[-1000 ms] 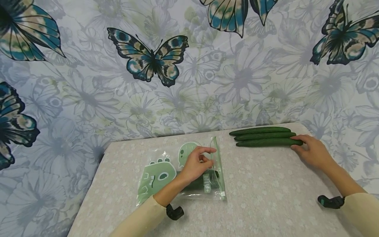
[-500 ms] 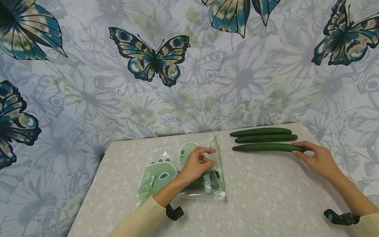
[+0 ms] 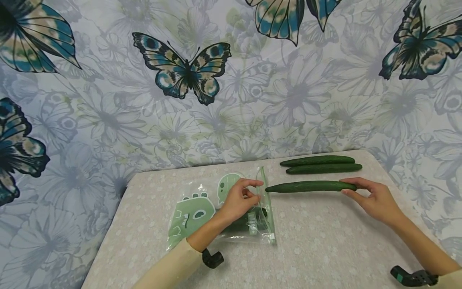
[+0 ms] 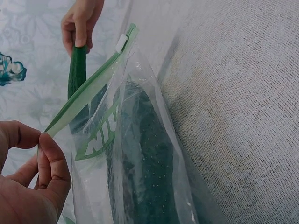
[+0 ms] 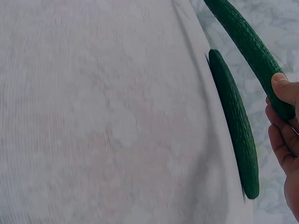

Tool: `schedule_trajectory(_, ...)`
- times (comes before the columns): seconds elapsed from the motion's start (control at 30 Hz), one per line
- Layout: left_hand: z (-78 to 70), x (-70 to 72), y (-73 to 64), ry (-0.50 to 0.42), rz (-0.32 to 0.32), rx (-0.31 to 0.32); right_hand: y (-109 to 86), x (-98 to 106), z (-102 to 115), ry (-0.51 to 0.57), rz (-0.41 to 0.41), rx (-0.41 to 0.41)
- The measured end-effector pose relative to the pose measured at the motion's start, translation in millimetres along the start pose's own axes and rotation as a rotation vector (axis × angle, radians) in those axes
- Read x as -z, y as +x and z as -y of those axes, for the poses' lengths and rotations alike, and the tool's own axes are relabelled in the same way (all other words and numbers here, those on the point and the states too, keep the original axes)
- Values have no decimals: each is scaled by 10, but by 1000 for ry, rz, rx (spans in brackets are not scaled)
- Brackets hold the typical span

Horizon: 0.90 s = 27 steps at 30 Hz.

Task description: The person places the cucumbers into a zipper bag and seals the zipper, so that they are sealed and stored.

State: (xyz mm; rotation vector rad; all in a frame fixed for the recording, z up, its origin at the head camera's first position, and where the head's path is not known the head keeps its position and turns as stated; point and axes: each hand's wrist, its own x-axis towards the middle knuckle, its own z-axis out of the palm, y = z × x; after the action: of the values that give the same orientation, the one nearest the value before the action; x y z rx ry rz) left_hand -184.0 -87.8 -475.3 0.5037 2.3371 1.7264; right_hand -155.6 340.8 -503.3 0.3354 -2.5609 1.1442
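My right hand (image 3: 379, 200) pinches one end of a long green cucumber (image 3: 306, 186); in the right wrist view this cucumber (image 5: 252, 46) is held above the table. Its far tip points left, at the mouth of a clear zip bag (image 3: 195, 216) with green dinosaur prints. Between thumb and index finger, my left hand (image 3: 238, 200) pinches the bag's green zip edge, plain in the left wrist view, where the hand (image 4: 37, 172) is at the lower left. Inside the bag lies another cucumber (image 4: 149, 154), partly hidden by my left forearm in the head view. A white slider (image 4: 122, 43) sits at the zip's end.
Two more cucumbers (image 3: 321, 168) lie side by side near the back right edge of the cloth-covered table (image 3: 317, 241). Behind the table hangs a floral backdrop (image 3: 245, 100) with butterflies.
My right hand has taken the nearest cucumber from the group of three and moved it left and toward me, up to the bag's mouth. The left hand and bag have stayed put.
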Motion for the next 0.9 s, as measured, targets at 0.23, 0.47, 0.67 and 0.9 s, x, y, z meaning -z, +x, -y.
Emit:
schedule_trajectory(0.23,14,4,-15,1,0,-6,36,-276,152,40,55,0)
schedule_trajectory(0.47,25,8,-29,7,4,-6,115,-643,256,96,114,16)
schedule_trajectory(0.67,17,15,-17,6,3,-20,182,-944,362,161,150,30)
schedule_trajectory(0.9,18,34,-19,7,1,-11,219,-1262,507,231,162,3)
